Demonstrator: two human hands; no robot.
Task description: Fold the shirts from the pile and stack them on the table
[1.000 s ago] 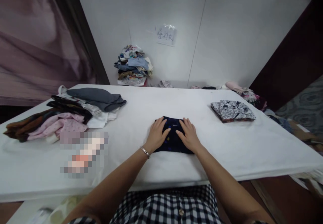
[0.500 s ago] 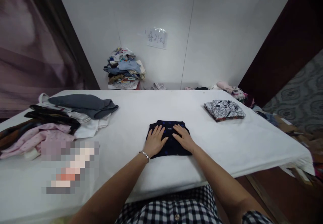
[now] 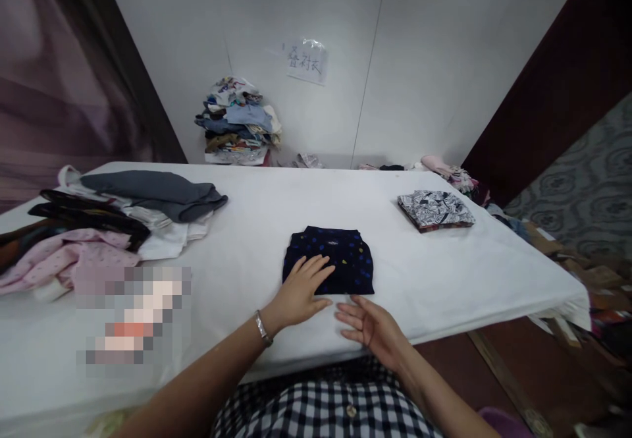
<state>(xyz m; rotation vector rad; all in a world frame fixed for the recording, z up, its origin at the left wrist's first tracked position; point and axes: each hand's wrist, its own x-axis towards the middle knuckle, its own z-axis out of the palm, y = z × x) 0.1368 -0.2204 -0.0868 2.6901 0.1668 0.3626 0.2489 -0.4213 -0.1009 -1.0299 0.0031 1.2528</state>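
Observation:
A folded navy shirt with blue and yellow spots lies in front of me on the white-covered table, its collar edge facing away. My left hand is over its lower left part, fingers spread; whether they press on the cloth or hover I cannot tell. Just below the shirt's near edge is my right hand, palm turned inward, fingers apart and holding nothing. To the right sits a folded black-and-white patterned garment on top of a darker one.
Loose clothes, among them a grey garment and a pink spotted one, are heaped on the left. A blurred patch hides something below them. Against the wall rises a tall clothes pile. Boxes stand beyond the table's right edge.
Both hands lay flat on the shirt before. My right hand has come off it toward me and turned; my left has slid nearer. More of the shirt's spots show.

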